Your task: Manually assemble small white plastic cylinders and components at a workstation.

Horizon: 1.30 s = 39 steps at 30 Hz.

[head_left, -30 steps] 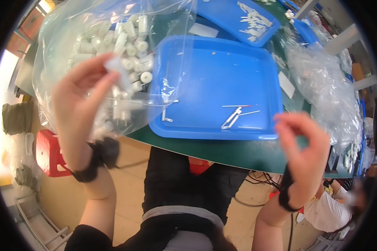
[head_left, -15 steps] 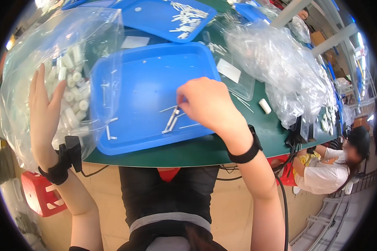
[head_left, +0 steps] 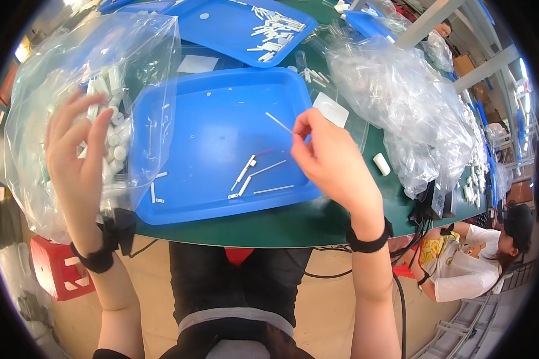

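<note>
My right hand [head_left: 334,157] is raised over the right side of a blue tray [head_left: 191,110], pinching a thin white rod [head_left: 278,121] between thumb and fingertips. Below it in the tray lie a slim white-and-metal stick [head_left: 243,169], a small white tube [head_left: 245,186] and a thin straight rod [head_left: 273,189]. A few other short white pieces [head_left: 154,192] rest in its lower left corner. My left hand [head_left: 76,161] hovers at a clear plastic bag [head_left: 153,42] of white cylinders [head_left: 118,152], fingers apart and curved, holding nothing.
Behind, a second blue tray [head_left: 221,30] bears a heap of white sticks [head_left: 275,36]. Crumpled clear bags [head_left: 395,102] cover the right of the green table [head_left: 233,232], near one white cylinder [head_left: 381,164]. A red stool [head_left: 51,269] stands lower left; a person [head_left: 467,263] sits at right.
My right hand has moved right, away from the sticks in the tray, and now carries a thin rod. My left hand has shifted slightly right, its fingers more bent.
</note>
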{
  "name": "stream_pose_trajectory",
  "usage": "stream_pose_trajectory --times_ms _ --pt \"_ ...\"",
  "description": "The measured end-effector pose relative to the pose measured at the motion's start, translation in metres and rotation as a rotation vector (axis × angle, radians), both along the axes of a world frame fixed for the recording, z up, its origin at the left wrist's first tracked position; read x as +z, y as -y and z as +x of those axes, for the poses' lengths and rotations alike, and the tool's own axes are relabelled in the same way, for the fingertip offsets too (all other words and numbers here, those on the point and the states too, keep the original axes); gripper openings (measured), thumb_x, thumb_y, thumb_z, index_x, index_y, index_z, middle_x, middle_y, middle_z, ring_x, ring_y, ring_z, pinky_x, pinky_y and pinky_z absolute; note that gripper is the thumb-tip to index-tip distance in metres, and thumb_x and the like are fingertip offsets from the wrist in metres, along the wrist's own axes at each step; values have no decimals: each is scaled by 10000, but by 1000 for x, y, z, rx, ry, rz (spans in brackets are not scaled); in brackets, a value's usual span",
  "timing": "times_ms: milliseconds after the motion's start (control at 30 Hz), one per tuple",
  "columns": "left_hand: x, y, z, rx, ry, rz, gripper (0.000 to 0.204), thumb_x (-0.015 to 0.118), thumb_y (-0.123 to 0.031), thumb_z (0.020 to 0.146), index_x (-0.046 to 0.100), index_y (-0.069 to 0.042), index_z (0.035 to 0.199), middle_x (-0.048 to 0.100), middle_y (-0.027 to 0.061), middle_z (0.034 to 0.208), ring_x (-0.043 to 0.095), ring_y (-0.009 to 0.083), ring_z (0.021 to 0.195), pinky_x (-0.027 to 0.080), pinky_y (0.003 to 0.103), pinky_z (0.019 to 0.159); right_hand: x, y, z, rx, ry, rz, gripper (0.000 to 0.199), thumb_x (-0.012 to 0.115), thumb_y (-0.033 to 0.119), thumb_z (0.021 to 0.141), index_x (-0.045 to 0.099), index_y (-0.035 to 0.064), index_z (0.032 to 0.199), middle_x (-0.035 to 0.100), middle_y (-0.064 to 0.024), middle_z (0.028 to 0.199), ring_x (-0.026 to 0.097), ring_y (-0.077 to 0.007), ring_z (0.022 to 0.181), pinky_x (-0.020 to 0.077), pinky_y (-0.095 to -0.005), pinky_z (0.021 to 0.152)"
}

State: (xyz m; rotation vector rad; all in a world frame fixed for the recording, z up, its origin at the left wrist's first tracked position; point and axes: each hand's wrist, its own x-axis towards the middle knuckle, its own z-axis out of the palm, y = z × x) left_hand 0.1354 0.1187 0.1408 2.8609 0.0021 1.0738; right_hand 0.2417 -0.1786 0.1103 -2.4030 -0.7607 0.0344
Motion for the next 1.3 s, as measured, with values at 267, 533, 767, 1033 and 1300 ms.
stream_pose_trajectory --times_ms 267,533,767,1033,1300 --pt "-27 113 11 -338 -394 -428 135 581 -45 814 521 10 921 569 147 854 577 337 763 460 373 683 1 1 2 -22 -31 -53 128 573 131 803 525 55 894 634 -114 733 610 -328 683 465 -402 605" --pt "-57 125 28 -260 -546 -336 154 611 -44 773 535 -27 906 512 138 826 550 326 811 466 401 706 43 -13 67 -115 252 -59 204 584 212 798 614 24 871 650 -153 793 621 -321 745 480 -395 684" --pt "-66 129 25 -270 -457 -369 121 605 -15 754 541 -18 857 521 131 834 546 320 805 463 401 708 -17 -70 214 -242 350 -263 188 588 155 764 674 84 915 669 -154 933 616 -325 934 483 -409 831" --pt "-53 99 24 -493 -394 -853 288 588 47 785 567 -33 1061 566 116 821 605 251 731 490 311 622 -2 -84 201 -299 303 -494 237 593 150 751 668 121 974 649 -117 1043 587 -270 1035 459 -444 849" --pt "-15 80 5 -659 -743 -1409 223 448 -74 912 580 3 1074 574 30 821 518 78 753 423 214 672 76 -37 -13 -156 196 338 185 657 69 732 646 37 914 608 -91 821 598 -197 714 470 -292 676"
